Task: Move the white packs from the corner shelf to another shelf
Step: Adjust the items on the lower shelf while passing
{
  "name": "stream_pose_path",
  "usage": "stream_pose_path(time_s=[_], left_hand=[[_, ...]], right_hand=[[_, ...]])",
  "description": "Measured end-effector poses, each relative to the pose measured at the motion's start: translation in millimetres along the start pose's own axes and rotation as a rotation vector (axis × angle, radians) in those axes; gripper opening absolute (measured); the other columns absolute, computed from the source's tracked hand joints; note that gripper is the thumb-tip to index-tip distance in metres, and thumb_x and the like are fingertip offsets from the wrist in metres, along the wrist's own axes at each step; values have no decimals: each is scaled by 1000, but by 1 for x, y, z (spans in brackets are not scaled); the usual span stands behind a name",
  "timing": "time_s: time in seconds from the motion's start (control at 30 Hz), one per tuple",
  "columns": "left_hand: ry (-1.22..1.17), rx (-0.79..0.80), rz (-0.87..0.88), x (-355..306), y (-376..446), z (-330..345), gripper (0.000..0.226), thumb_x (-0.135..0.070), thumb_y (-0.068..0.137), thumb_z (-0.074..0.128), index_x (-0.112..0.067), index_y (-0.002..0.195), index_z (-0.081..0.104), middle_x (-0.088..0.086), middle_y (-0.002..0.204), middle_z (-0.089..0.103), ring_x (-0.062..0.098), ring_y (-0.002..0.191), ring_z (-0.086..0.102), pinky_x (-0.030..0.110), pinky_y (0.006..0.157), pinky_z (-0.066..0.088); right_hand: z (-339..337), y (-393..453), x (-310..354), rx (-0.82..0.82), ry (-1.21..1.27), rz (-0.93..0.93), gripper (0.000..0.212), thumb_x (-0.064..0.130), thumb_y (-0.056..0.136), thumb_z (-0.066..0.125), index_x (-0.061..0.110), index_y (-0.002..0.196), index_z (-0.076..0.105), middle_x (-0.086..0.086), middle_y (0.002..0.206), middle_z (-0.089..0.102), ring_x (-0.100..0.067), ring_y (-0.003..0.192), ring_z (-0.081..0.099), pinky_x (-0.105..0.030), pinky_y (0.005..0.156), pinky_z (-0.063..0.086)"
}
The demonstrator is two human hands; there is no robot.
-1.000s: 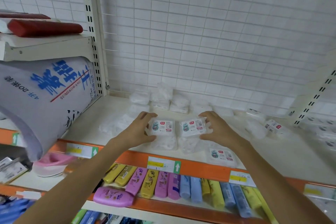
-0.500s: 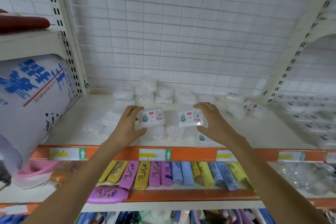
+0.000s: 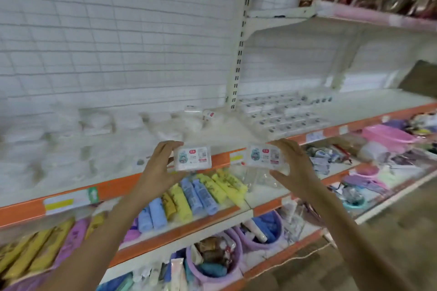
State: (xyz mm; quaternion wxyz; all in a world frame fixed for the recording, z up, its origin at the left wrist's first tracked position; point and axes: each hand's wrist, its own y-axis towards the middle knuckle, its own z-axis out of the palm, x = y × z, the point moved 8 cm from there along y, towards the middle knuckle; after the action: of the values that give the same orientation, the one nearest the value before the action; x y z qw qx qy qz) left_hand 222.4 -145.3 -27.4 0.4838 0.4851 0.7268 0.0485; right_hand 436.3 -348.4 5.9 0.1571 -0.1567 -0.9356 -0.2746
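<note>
My left hand [image 3: 159, 170] grips one white pack [image 3: 192, 158] by its left end, label facing me. My right hand [image 3: 292, 165] grips a second white pack [image 3: 264, 156] by its right end. Both packs hang in the air in front of the orange shelf edge. Behind them, on the corner shelf [image 3: 71, 168] at left, several more white packs [image 3: 97, 123] lie in a blurred heap. To the right of the upright post, the other shelf [image 3: 369, 104] carries rows of the same packs [image 3: 283, 116] laid flat.
A slotted white post [image 3: 238, 54] divides the two shelf bays. Below lie rolled yellow, blue and purple cloths [image 3: 189, 196], purple baskets [image 3: 212, 264] of tubes, and pink items [image 3: 387, 136] at right. An upper right shelf [image 3: 354, 14] holds dark red and gold packages.
Both hands lifted a pack each off the corner shelf and carried them out in front of its edge. The view swung right, bringing the neighbouring shelf bay into sight.
</note>
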Motion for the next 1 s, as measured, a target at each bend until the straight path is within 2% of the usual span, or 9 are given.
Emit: stream_pose_path(time_s=[0.13,0.23,0.33,0.4,0.5,0.57,0.67,0.77,1.0], left_hand=[[-69,113,111,-54,7,95,74,-9,63,70,-48,118,40,-41,116,27,-20,111,37,2,89,37],[-106,171,113,-86,11,158,60,-16,61,66,-26,115,43,-40,114,29,-23,106,35,-1,88,34],[-133,213,152,-113,13,213,67,-11,64,73,-44,114,42,-31,114,30,-5,110,37,12,96,35],[-150,259,160,-130,14,245,73,-6,65,77,-51,112,41,-33,114,32,-7,109,35,1,93,29],[-143,330,170,-151,18,286,57,-24,66,74,-24,116,47,-20,111,35,-14,101,35,-7,87,24],[-127,368,175,-155,25,312,59,-14,65,76,-12,117,49,-16,109,36,-12,100,35,-7,87,24],[-122,401,179,-156,45,344,63,2,66,76,-17,119,47,-15,111,37,-16,103,37,1,89,28],[-114,423,166,-155,72,372,64,-1,67,75,-14,124,48,-6,115,38,2,110,39,15,94,31],[-132,392,105,-135,162,429,65,0,66,74,-17,123,47,-5,116,40,7,111,42,1,82,33]], right_hand=[[-53,-69,-71,-39,-34,167,69,2,70,73,7,133,44,-6,131,38,-14,119,36,-18,92,35],[-86,-118,-121,-51,-88,268,68,12,65,73,0,128,49,-14,126,43,-23,118,42,-11,92,30],[-114,-158,-155,-88,-93,331,79,43,59,61,3,127,50,-4,118,41,-11,110,37,-1,89,21],[-131,-179,-175,-141,-81,365,83,50,57,52,5,126,51,-1,116,39,-3,107,32,-6,90,23],[-145,-200,-208,-165,-98,453,71,35,62,59,3,125,52,-13,120,44,-11,108,36,-22,94,33],[-149,-208,-228,-171,-111,471,67,23,62,65,3,125,53,-17,120,46,-17,105,42,-29,90,38],[-151,-211,-260,-169,-112,508,67,7,63,76,3,125,53,-17,120,45,-26,105,49,-27,88,38],[-152,-200,-294,-170,-120,524,68,5,63,76,5,126,51,-15,124,43,-25,107,48,-25,88,37],[-155,-120,-369,-132,-122,486,67,2,68,75,7,129,48,-6,122,39,-22,112,44,-15,88,35]])
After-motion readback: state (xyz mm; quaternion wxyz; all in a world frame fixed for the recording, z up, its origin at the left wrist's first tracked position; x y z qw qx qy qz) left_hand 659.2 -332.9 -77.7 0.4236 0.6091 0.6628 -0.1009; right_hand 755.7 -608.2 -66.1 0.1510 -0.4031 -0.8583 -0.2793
